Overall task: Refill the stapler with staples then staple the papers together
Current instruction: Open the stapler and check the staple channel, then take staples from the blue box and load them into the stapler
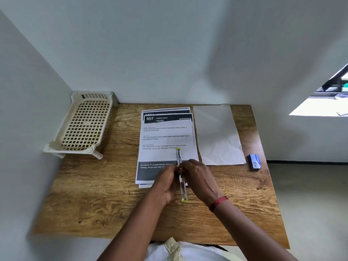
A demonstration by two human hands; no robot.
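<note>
While both hands, left (165,182) and right (197,178), pinch the opened stapler (181,174) over the papers (165,140), it could snap shut. Staples may also jam; their box (254,161) lies right of the papers.

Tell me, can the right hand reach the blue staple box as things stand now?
Probably yes. The box lies alone on the table, nothing between, but the right hand must first release the opened stapler.
</note>
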